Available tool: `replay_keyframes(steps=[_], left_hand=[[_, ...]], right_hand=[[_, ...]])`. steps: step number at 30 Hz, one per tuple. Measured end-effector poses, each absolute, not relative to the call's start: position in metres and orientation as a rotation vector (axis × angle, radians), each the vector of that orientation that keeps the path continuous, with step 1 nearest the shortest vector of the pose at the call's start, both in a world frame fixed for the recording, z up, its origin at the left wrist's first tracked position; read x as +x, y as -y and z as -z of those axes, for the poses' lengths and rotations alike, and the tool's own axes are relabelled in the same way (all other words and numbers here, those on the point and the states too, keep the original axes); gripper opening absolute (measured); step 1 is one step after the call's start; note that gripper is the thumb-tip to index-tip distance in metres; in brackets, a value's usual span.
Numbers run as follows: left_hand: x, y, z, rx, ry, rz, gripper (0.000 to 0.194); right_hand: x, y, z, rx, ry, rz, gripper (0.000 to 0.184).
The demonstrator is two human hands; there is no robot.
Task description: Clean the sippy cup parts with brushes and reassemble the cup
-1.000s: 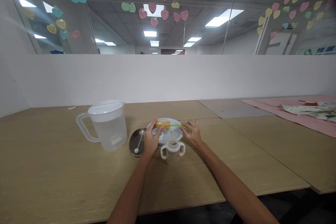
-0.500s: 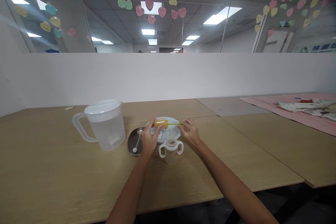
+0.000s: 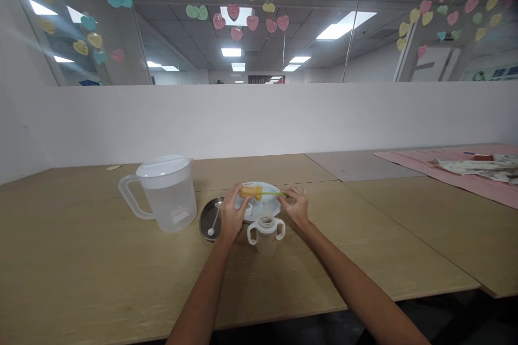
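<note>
The left hand [image 3: 231,216] pinches a translucent orange cylinder [image 3: 251,192] between thumb and fingers, above the white plate [image 3: 275,212]; the right hand [image 3: 297,208] grips the far end of a thin green rod [image 3: 272,193] meeting it. The cylinder looks light and smooth, perhaps slippery, best held round its body; the rod probably bends. The two-handled cup [image 3: 266,239] stands just nearer than the fingers, obstructing any lowering there; the metal tray [image 3: 205,221] lies beside the left fingers, the lidded pitcher [image 3: 170,199] farther left.

Level orange piece [image 3: 251,192], green stick [image 3: 272,193]
</note>
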State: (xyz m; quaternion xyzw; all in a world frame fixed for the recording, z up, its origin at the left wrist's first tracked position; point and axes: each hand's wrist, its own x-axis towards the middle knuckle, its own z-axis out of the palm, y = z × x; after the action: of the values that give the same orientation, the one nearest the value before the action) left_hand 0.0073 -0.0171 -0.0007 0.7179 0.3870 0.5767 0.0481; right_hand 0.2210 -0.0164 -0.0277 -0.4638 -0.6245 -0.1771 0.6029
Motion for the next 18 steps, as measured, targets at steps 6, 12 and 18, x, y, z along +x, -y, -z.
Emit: replay_keyframes(steps=[6, 12, 18], left_hand=[[-0.01, 0.006, 0.005, 1.822, -1.549, -2.169, 0.039], [-0.027, -0.006, 0.015, 1.691, -1.931, -1.877, 0.037], [-0.027, -0.006, 0.014, 1.661, -2.103, -1.386, 0.042]], right_hand=[[0.231, 0.013, 0.027, -1.194, 1.265, 0.436, 0.024], [0.234, 0.009, 0.032, -1.251, 1.269, 0.451, 0.026], [0.238, 0.005, 0.035, -1.354, 1.256, 0.454, 0.032]])
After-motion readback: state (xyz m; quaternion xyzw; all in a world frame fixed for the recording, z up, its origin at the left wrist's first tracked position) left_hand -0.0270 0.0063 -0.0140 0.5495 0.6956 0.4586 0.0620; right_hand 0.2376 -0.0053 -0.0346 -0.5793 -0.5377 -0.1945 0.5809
